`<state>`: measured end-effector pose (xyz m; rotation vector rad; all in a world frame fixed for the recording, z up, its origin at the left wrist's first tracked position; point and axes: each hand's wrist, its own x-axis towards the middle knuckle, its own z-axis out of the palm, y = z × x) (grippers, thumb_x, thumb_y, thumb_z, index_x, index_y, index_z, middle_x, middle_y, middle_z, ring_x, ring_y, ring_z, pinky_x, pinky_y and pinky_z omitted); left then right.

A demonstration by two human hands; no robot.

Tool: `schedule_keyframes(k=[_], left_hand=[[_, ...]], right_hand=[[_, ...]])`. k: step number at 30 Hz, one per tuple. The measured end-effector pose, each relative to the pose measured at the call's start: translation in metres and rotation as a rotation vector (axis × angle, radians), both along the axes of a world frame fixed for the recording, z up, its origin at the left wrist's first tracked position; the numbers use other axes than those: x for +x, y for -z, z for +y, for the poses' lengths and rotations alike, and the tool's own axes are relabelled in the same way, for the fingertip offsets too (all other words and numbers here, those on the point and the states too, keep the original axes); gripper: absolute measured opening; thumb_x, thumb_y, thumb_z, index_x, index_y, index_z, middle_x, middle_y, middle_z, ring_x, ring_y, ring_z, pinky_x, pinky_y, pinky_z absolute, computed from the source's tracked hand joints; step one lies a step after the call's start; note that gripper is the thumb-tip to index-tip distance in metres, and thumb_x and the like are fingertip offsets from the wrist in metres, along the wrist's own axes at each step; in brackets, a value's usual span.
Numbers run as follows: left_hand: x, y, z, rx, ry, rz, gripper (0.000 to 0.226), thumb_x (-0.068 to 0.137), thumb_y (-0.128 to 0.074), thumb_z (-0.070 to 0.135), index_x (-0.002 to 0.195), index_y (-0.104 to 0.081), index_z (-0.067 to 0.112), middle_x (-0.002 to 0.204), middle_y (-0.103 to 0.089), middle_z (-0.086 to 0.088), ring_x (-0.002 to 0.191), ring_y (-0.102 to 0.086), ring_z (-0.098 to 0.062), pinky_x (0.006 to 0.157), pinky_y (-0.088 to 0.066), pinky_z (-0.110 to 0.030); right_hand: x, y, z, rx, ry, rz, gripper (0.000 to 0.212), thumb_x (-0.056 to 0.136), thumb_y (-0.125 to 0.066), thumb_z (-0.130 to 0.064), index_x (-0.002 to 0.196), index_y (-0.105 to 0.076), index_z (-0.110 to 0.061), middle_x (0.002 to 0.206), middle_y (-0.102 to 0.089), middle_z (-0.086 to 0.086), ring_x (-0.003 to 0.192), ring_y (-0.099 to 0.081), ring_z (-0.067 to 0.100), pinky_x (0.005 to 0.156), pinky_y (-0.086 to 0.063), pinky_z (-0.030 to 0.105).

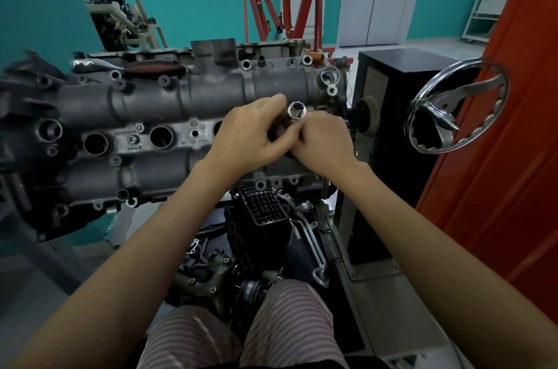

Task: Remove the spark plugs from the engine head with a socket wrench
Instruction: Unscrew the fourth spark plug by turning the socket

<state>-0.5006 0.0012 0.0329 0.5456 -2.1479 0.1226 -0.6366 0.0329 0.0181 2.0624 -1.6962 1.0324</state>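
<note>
Striped trousers [241, 335], both hands' grip [250, 133] [324, 142] closed round socket [297, 110], engine head [151, 115], teal-banded wall [187, 15]

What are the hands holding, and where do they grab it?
Both hands, left hand and right hand, hold a metal socket by its lower body; its open end points up.

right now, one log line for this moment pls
stage: handling socket over engine head | left hand: grips socket | right hand: grips socket | socket: open end up | plug wells: open
</note>
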Motion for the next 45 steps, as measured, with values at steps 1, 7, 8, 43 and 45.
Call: schedule_keyframes(k=[1, 7, 8, 43, 45], left_hand=[[-0.0006, 0.0, 0.0013, -0.001, -0.008, -0.006, 0.029, 0.081, -0.045, 0.034, 0.072, -0.043, 0.007, 0.065, -0.043, 0.0, 0.055, -0.046, -0.025, 0.05, -0.032, -0.03], [-0.0023, 0.0013, 0.0018, 0.004, -0.074, 0.004, 0.032, 0.08, -0.045, 0.032, 0.07, -0.051, 0.002, 0.065, -0.053, -0.01, 0.055, -0.049, -0.03, 0.049, -0.038, -0.033], [-0.0021, 0.0015, 0.0014, -0.001, -0.073, 0.002, 0.035, 0.081, -0.045, 0.033, 0.067, -0.052, 0.001, 0.063, -0.053, -0.011, 0.054, -0.05, -0.03, 0.048, -0.04, -0.035], [0.0008, -0.0006, -0.0022, 0.078, 0.029, -0.014, 0.04, 0.082, -0.043, 0.036, 0.068, -0.048, -0.001, 0.056, -0.047, -0.007, 0.052, -0.046, -0.026, 0.05, -0.037, -0.039], [0.0002, -0.0008, -0.0003, 0.073, 0.032, 0.002, 0.028, 0.079, -0.044, 0.032, 0.067, -0.04, 0.007, 0.057, -0.041, -0.001, 0.051, -0.042, -0.025, 0.048, -0.034, -0.035]], right_hand=[[-0.0005, 0.0001, -0.0005, 0.02, 0.012, 0.032, 0.018, 0.08, -0.044, -0.033, 0.068, -0.042, -0.02, 0.068, -0.06, 0.005, 0.059, -0.047, 0.021, 0.047, -0.018, 0.028], [-0.0007, 0.0014, -0.0039, 0.041, 0.05, 0.03, 0.017, 0.082, -0.05, -0.03, 0.079, -0.041, -0.017, 0.067, -0.055, 0.001, 0.059, -0.048, 0.02, 0.05, -0.025, 0.029], [-0.0003, 0.0013, -0.003, 0.03, 0.05, 0.025, 0.018, 0.083, -0.052, -0.03, 0.072, -0.042, -0.019, 0.065, -0.054, 0.001, 0.058, -0.046, 0.019, 0.047, -0.022, 0.028], [-0.0007, 0.0017, -0.0012, 0.0, 0.02, 0.074, 0.024, 0.079, -0.046, -0.032, 0.08, -0.056, -0.01, 0.071, -0.06, 0.005, 0.066, -0.056, 0.025, 0.052, -0.027, 0.03], [-0.001, 0.0027, -0.0022, -0.011, 0.003, 0.061, 0.03, 0.078, -0.043, -0.035, 0.088, -0.052, -0.008, 0.073, -0.06, 0.005, 0.065, -0.056, 0.024, 0.054, -0.038, 0.033]])
